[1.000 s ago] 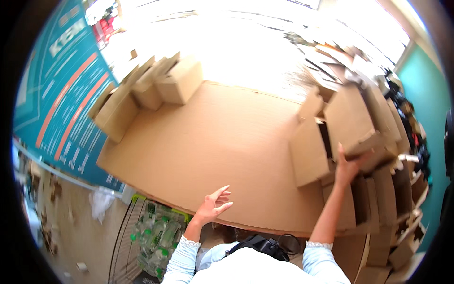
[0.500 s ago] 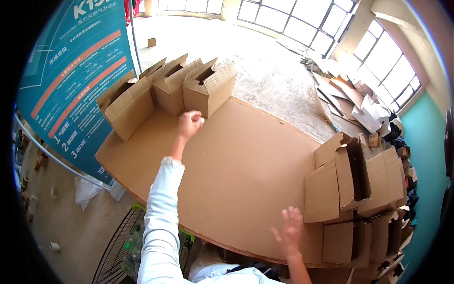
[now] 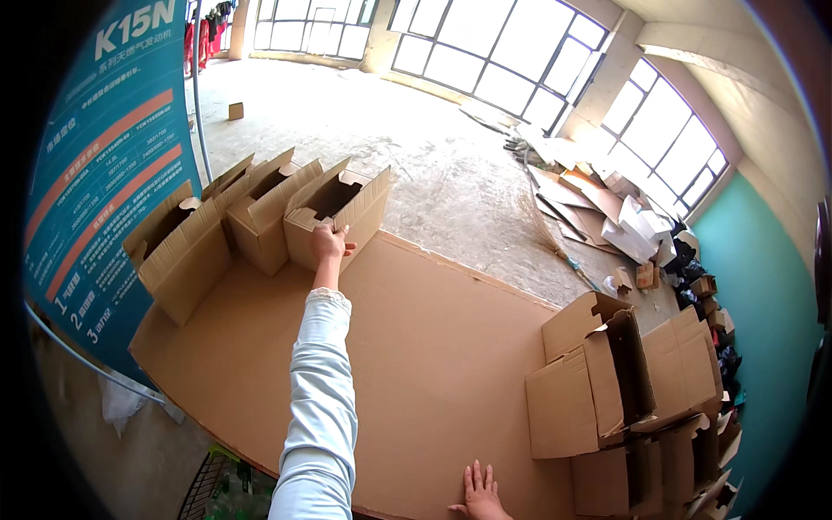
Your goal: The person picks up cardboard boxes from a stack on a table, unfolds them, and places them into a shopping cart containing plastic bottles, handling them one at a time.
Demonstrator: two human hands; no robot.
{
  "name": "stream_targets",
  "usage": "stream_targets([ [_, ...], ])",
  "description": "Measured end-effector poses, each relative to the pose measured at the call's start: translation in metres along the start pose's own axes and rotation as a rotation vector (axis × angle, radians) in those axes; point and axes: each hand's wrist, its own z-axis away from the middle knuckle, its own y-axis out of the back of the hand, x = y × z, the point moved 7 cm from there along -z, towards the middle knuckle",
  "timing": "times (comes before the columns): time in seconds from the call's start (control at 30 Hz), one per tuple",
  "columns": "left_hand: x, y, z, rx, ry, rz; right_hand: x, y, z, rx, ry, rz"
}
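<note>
My left hand [image 3: 328,243] reaches to the nearest-right of a row of open cardboard boxes at the table's far left. Its fingers are curled at the near upper edge of that cardboard box [image 3: 371,210] and look closed on it; the fingertips are partly hidden. Two more upright boxes, a middle cardboard box [image 3: 260,234] and a left cardboard box [image 3: 186,273], stand beside it with flaps raised. My right hand [image 3: 481,494] lies open, fingers spread, on the brown tabletop [image 3: 433,364] near its front edge, holding nothing.
Open cartons [image 3: 563,407] are stacked at the table's right end. A teal banner [image 3: 95,173] stands behind the left boxes. Beyond the table are a broom [image 3: 568,256] and flattened cardboard [image 3: 598,204]. A wire cart [image 3: 204,485] is below the front left edge.
My left hand has moved forward from just before the right-hand box to its upper edge. My right hand has come down flat on the table. The view has shifted.
</note>
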Motion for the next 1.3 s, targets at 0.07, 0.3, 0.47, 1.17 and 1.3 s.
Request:
stream_targets([
  [0.07,0.002,0.003,0.002,0.008,-0.086,-0.071,-0.002,-0.001,0.001,0.003,0.007,-0.003],
  [0.3,0.027,0.033,0.085,-0.140,-0.299,-0.257,0.013,-0.017,-0.008,-0.056,0.008,0.102],
  [0.47,0.032,0.063,0.208,-0.331,-0.277,-0.292,0.014,-0.010,-0.004,-0.019,-0.024,0.046],
  [1.17,-0.013,0.248,0.428,-0.528,-0.168,-0.516,-0.031,0.053,-0.115,-0.558,0.463,-0.830],
  [1.3,-0.054,0.199,0.413,-0.736,-0.047,-0.304,-0.030,0.058,-0.124,-0.860,0.377,-1.181],
])
